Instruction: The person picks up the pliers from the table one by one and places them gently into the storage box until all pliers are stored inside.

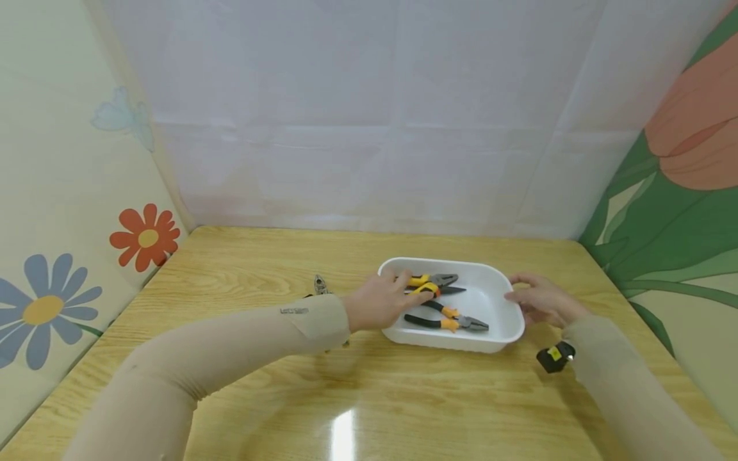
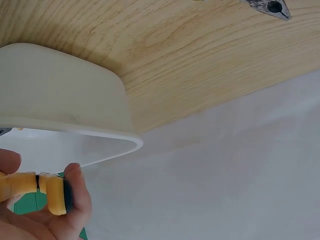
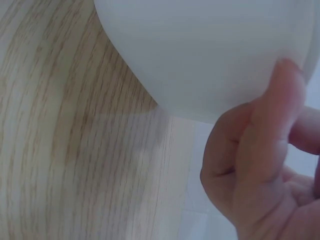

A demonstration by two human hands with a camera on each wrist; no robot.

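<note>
My left hand (image 1: 380, 299) grips pliers with yellow handles (image 2: 56, 192) over the left end of a white plastic tub (image 1: 492, 294). The fingers hide part of those handles. Inside the tub lie pliers with black and orange handles (image 1: 446, 323), and more yellow-handled pliers show beside the left hand. At the tub's right end, my right hand (image 1: 544, 299) holds the rim. In the right wrist view a fingertip (image 3: 287, 75) presses on the tub's outer wall, close below the rim.
Left of the tub, a metal plier head (image 1: 320, 284) sticks out from behind the left forearm, which covers the rest. A black tape measure (image 1: 555, 356) with a yellow label sits by the right wrist. Behind the wooden table (image 1: 259, 256) hangs a pale cloth (image 1: 357, 160).
</note>
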